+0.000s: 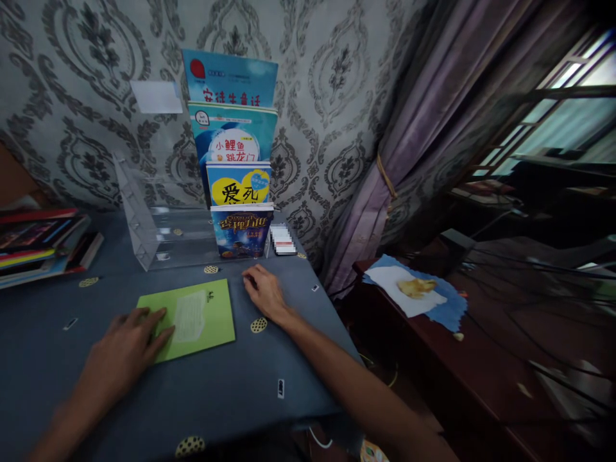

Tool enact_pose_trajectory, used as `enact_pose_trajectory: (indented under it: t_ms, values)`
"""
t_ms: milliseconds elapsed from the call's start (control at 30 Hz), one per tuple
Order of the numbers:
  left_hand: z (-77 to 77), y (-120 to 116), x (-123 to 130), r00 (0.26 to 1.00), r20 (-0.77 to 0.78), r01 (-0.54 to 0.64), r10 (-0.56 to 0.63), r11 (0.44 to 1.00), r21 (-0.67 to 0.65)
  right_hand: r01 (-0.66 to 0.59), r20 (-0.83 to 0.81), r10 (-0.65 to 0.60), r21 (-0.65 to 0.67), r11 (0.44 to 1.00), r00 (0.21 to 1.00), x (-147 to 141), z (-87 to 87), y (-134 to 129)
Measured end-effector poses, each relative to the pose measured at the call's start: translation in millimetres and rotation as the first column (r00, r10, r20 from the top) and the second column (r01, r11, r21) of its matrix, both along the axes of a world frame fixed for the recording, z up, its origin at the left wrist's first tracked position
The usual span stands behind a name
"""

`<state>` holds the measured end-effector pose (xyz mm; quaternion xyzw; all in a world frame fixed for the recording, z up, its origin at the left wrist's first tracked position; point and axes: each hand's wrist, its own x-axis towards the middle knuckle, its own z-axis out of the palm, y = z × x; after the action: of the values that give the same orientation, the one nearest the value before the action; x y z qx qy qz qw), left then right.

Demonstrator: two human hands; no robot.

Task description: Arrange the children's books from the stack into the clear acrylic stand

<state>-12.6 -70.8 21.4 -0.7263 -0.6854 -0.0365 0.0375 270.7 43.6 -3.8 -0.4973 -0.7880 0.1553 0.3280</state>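
A green book (216, 321) lies flat on the dark blue-grey tablecloth (231, 391). My left hand (128, 343) rests on its left part, fingers apart and slightly bent. To the right of the book, my right hand (264, 292) rests on the cloth with its fingers curled together; whether anything is under them is hidden. Behind the hands stands a clear tiered rack (137, 218). Its right side bears several upright books, with a dark blue one (243, 234) in front, and a yellow-and-blue one (238, 183) and two teal ones behind.
Several stacked books (43, 247) lie at the far left. A phone-like object (283, 239) stands right of the rack. Beyond the purple curtain (370, 173), a dark red table (409, 346) holds a blue cloth (450, 314), white paper and cables.
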Motion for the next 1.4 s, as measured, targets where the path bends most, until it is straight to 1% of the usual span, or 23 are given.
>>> enact_pose_trajectory:
  t_ms: [100, 200, 333, 433, 500, 567, 733, 833, 967, 1067, 1167, 1233, 1300, 1400]
  values:
    - [8.7, 5.7, 24.1, 0.998, -0.06, 0.014, -0.02, 0.996, -0.091, -0.004, 0.011, 0.003, 0.076, 0.997, 1.0, 2.9, 7.1, -3.6]
    - [17.5, 11.4, 46.8, 0.993, -0.096, 0.06, -0.074, 0.988, -0.145, -0.052, 0.038, 0.047, 0.153, 0.987, 0.998, 0.1, 12.8, -10.2]
    - [29.2, 18.1, 75.8, 0.984, -0.127, 0.101, -0.128, 0.974, -0.203, -0.162, 0.106, 0.142, 0.216, 0.963, 0.984, -11.3, 14.4, -22.4]
    - [34.8, 23.4, 91.8, 0.98, -0.113, 0.134, -0.164, 0.964, -0.231, -0.265, 0.156, 0.235, 0.212, 0.941, 0.959, -18.8, 12.3, -30.6]
    - [35.2, 27.4, 98.4, 0.977, -0.112, 0.153, -0.182, 0.962, -0.228, -0.312, 0.185, 0.278, 0.189, 0.931, 0.943, -21.6, 10.9, -34.5]
    - [32.0, 31.4, 102.3, 0.971, -0.131, 0.172, -0.201, 0.964, -0.202, -0.347, 0.205, 0.314, 0.153, 0.925, 0.927, -23.1, 9.9, -36.9]
    - [13.6, 38.8, 106.5, 0.934, -0.185, 0.297, -0.304, 0.953, -0.065, -0.376, 0.173, 0.361, 0.061, 0.925, 0.916, -25.4, 8.0, -35.7]
    - [3.4, 41.5, 104.6, 0.931, -0.18, 0.32, -0.318, 0.947, -0.015, -0.357, 0.206, 0.345, 0.025, 0.934, 0.916, -26.1, 6.5, -32.8]
    - [-4.7, 44.6, 97.9, 0.923, -0.17, 0.358, -0.344, 0.932, 0.053, -0.291, 0.273, 0.274, 0.023, 0.957, 0.922, -21.0, 3.5, -31.6]
    - [-7.0, 45.9, 94.9, 0.92, -0.164, 0.372, -0.356, 0.925, 0.081, -0.214, 0.286, 0.2, 0.018, 0.977, 0.937, -7.2, 2.7, -31.7]
    - [-6.0, 45.6, 95.7, 0.924, -0.165, 0.362, -0.346, 0.929, 0.077, -0.088, 0.298, 0.093, -0.031, 0.996, 0.95, 13.7, 4.3, -31.2]
    - [-5.7, 45.1, 96.9, 0.927, -0.165, 0.353, -0.338, 0.933, 0.072, -0.016, 0.298, 0.031, -0.054, 0.998, 0.954, 27.0, 5.5, -30.9]
    - [-8.3, 45.4, 96.7, 0.93, -0.157, 0.348, -0.333, 0.934, 0.084, 0.021, 0.282, -0.004, -0.057, 0.998, 0.959, 36.3, 5.7, -30.8]
    - [-18.9, 49.5, 91.7, 0.928, -0.105, 0.369, -0.357, 0.92, 0.132, 0.037, 0.263, -0.024, -0.044, 0.998, 0.964, 41.0, 4.2, -30.9]
